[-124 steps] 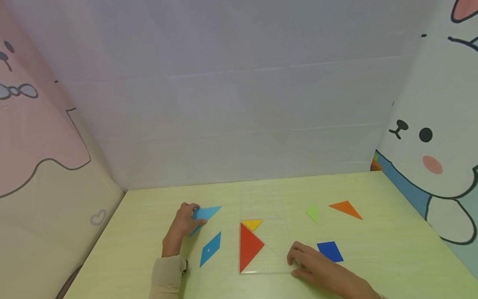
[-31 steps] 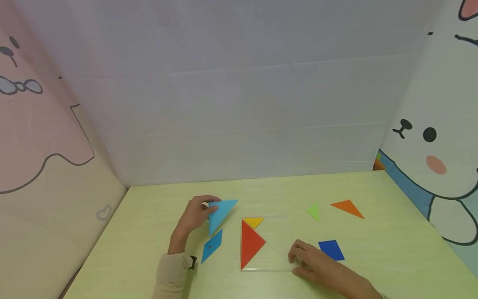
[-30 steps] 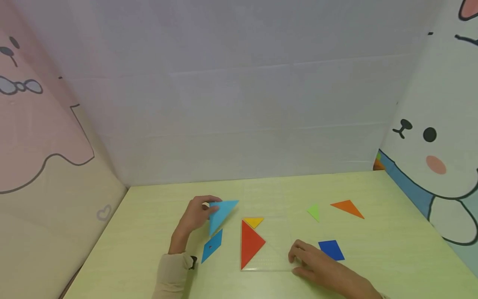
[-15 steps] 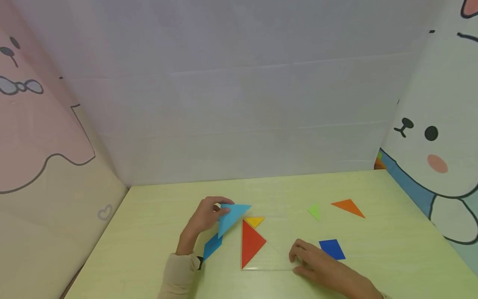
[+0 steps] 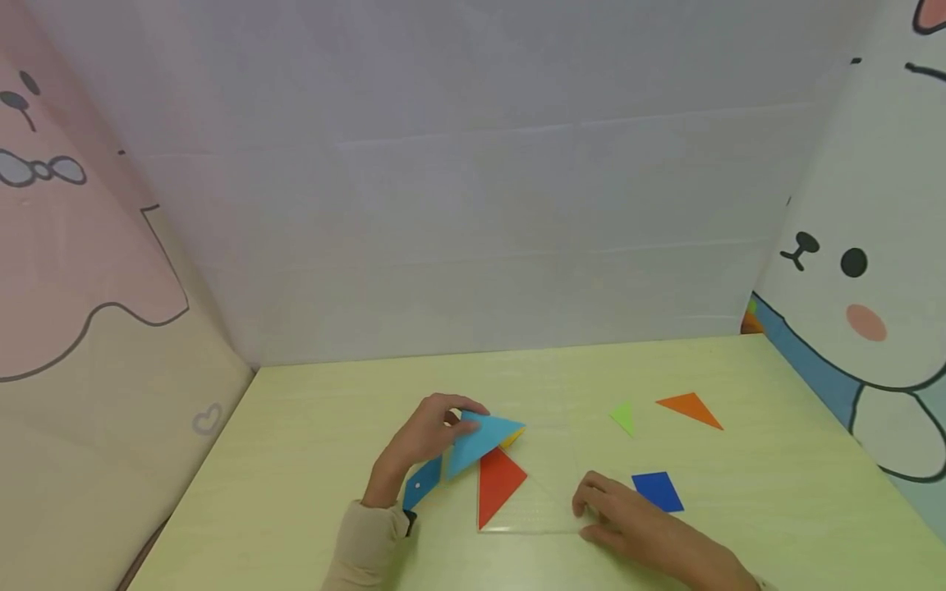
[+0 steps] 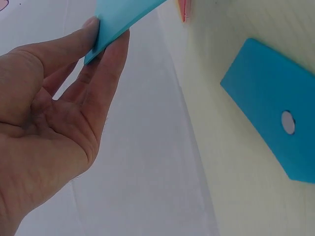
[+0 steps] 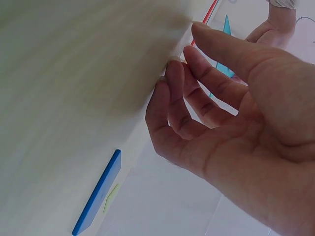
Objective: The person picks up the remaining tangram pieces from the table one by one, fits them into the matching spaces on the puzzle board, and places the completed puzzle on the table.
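The left hand (image 5: pixel 424 439) is at the left, and its thumb and fingers pinch the light blue triangle (image 5: pixel 476 442) near one corner. The triangle extends to the right of these fingers, tilted, and its long edge goes from the person's side, at left, to the far side, at right. Nearer to the person than these fingers, the parallelogram (image 5: pixel 427 480) lies on the table (image 5: pixel 296 460). To the right of the left fingers, toward the person, is the red triangle (image 5: pixel 500 487) in the clear tray (image 5: pixel 547 492). The yellow one (image 5: pixel 513 441) is at their right, partly hidden by the light blue triangle; whether these two touch, one cannot tell. This relation, the long edge against red and yellow, seems to decide the move, and the left hand is clearly the nearer. The right hand (image 5: pixel 617 521) has its fingers loosely bent at the tray's near right corner; whether they grip it, one cannot tell. Beyond these fingers lies the green triangle (image 5: pixel 624 417); to their right, the dark blue square (image 5: pixel 658 491); farther right and away, the orange triangle (image 5: pixel 692 409).
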`<state>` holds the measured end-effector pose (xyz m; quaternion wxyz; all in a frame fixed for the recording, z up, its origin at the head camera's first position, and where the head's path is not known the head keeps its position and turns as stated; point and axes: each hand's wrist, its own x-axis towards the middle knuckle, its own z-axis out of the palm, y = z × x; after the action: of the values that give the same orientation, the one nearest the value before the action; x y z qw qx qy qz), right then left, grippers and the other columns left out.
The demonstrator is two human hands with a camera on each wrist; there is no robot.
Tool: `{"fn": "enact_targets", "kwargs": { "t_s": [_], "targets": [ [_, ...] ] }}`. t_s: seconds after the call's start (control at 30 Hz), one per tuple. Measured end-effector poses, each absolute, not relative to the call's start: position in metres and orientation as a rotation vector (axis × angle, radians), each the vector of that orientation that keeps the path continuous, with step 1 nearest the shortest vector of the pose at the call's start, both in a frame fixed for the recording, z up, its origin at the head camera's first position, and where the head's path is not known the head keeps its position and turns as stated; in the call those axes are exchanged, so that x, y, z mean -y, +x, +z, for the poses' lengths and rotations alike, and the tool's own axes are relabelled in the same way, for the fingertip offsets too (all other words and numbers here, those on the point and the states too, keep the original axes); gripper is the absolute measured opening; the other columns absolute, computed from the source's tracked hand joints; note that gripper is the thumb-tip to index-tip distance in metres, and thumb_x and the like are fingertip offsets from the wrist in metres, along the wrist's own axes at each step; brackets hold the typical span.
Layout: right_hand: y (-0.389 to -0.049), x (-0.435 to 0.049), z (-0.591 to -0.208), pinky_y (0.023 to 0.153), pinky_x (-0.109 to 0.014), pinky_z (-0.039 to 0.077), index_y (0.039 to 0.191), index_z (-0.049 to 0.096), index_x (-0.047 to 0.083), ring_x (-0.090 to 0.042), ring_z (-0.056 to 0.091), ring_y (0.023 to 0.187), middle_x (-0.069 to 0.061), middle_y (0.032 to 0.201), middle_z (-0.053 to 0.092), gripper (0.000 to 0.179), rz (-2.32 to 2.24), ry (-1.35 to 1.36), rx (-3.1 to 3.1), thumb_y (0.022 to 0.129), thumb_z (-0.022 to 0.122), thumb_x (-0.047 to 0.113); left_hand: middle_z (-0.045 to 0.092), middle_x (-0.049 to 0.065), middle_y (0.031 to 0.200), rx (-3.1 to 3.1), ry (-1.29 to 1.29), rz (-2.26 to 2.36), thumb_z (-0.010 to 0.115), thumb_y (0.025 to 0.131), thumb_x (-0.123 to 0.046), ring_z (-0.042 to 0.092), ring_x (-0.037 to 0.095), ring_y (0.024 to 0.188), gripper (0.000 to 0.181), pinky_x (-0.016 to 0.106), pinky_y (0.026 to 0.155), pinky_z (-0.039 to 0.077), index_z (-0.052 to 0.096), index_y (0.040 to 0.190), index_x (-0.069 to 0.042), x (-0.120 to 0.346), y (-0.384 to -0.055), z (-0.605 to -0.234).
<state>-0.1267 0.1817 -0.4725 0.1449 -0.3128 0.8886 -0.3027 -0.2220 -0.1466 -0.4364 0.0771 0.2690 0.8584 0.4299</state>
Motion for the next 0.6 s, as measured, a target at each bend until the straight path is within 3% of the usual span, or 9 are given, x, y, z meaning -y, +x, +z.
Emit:
{"fn": "enact_targets", "kwargs": {
  "t_s": [0.23,0.6],
  "targets": [
    [-0.127,-0.182,-0.472,0.08,-0.028,0.05,0.102,0.061,0.023,-0.005,0.05,0.092,0.013,0.108,0.051,0.012,-0.877,-0.898,-2.551,0.098,0.072,0.021,0.072,0.006,0.119,-2.511,0.853,1.275,0.067,0.098,-0.003,0.066,0.028,0.1,0.022,0.033,0.086,0.054,0.076,0.118,-0.009,0.138,-0.219,-0.435],
    [-0.126,-0.181,-0.472,0.078,-0.027,0.049,0.102,0.061,0.023,-0.004,0.05,0.091,0.013,0.107,0.05,0.013,-0.874,-0.897,-2.556,0.098,0.072,0.021,0.073,0.005,0.119,-2.405,0.963,1.273,0.069,0.098,-0.005,0.066,0.022,0.109,0.021,0.031,0.09,0.054,0.076,0.118,-0.008,0.127,-0.216,-0.438]
  ]
}}
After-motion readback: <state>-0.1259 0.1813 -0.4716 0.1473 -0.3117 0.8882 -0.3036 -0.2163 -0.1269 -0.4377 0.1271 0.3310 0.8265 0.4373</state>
